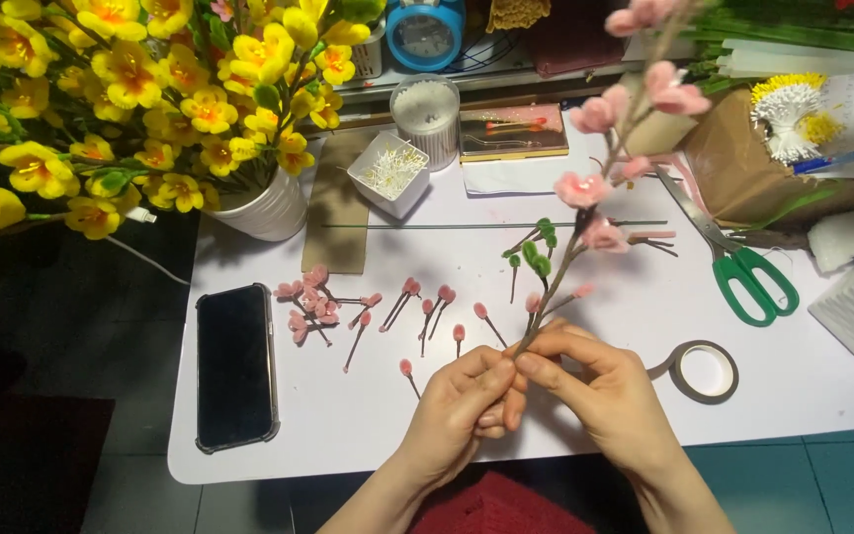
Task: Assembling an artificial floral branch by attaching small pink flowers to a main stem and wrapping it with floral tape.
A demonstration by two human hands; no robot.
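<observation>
Here, the pink blossom branch [600, 188] rose upright over the white table [368, 415], its base pinched between left hand [462, 410] and right hand [600, 391], both closed; loose pink buds [387, 307] lay just behind, green-handled scissors [743, 267] and tape roll [704, 371] rightward.

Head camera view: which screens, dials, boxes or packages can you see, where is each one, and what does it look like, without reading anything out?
Black rectangular phone: flat on the white table's left part, screen dark.
Round blue clock: top centre behind the table, pale dial.
Clear round lidded tub: below the clock, full of white sticks.
Square white dish: beside the tub, holding pale pins.
Flat pink rectangular box: right of the tub.
Brown paper bag: upper right.
</observation>
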